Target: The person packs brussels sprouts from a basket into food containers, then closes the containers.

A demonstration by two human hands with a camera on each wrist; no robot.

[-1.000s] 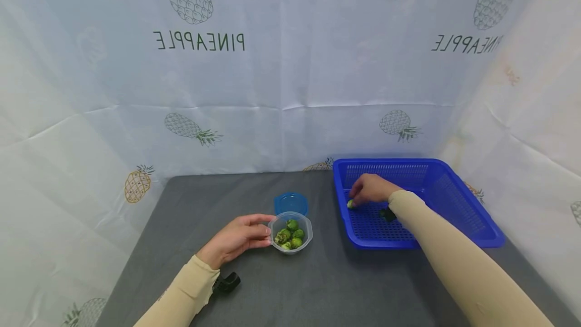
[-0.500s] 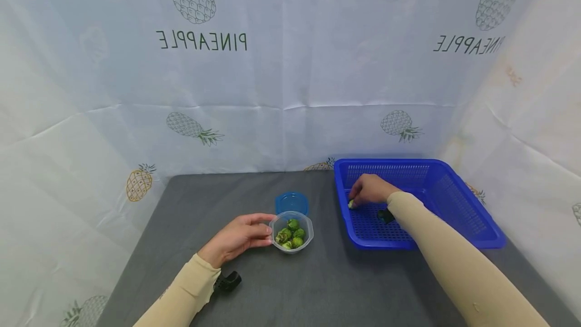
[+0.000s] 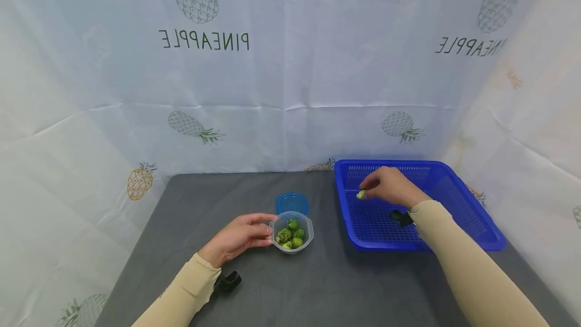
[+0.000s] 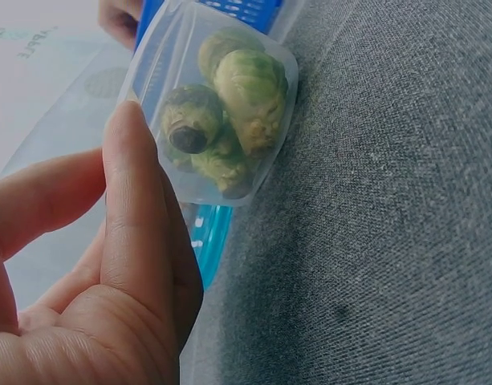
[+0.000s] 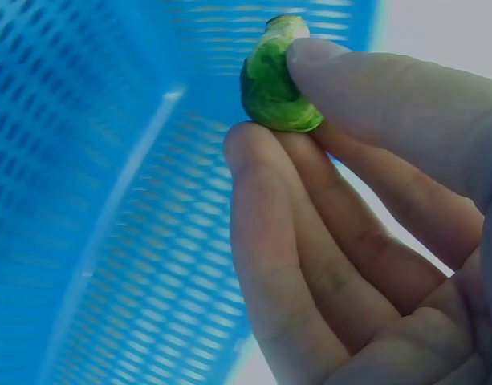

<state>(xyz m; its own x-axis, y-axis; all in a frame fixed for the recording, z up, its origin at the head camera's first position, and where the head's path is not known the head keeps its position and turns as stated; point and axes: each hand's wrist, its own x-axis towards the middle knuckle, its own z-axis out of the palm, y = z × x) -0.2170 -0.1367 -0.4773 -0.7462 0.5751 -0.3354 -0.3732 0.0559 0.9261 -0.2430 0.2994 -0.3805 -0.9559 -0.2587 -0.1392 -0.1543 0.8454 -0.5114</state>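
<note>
My left hand holds the left side of a clear plastic container, its fingertips at the rim. Several Brussels sprouts lie inside; through the wall in the left wrist view they look green, one with a dark cut end. My right hand is over the blue basket, pinching a single Brussels sprout between thumb and fingers. The right wrist view shows this sprout above the slotted basket wall.
Just behind the container lies a blue lid on the grey table. A white curtain printed with pineapples hangs at the back and sides. Each wrist carries a small black device.
My right hand has lifted the Brussels sprout off the basket's floor and shifted a little to the right. My left hand and the container have stayed in place.
</note>
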